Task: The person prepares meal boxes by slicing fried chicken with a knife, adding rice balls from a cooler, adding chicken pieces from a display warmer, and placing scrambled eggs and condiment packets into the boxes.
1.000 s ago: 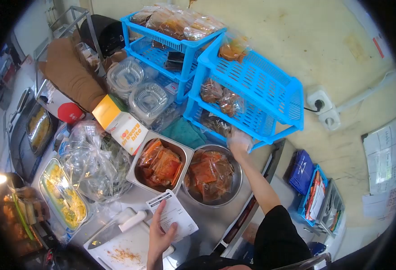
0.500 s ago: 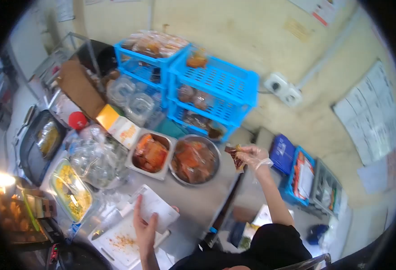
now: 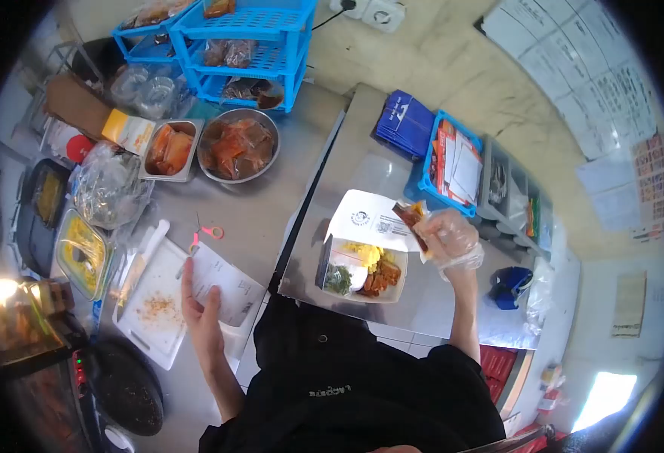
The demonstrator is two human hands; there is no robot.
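Note:
My right hand, in a clear plastic glove, grips a small sachet of dark brown sauce. It is at the right edge of an opened white food box. In the box are white rice, yellow egg, chopped greens and browned meat pieces. My left hand has its index finger stretched out and its thumb apart, over the left edge of a white printed sheet. Its other fingers are hard to see. Pink-handled scissors lie just beyond the index fingertip. A knife rests on the white cutting board.
A steel bowl and a steel pan hold reddish packets. Behind stand blue tiered racks. A blue basket of papers and a grey divided tray sit at right. A black round pan is at lower left.
My view has swung right and down, bringing the food box fully into sight. My right hand, still gripping the sachet, is now beside the box. The left hand stays at the white sheet.

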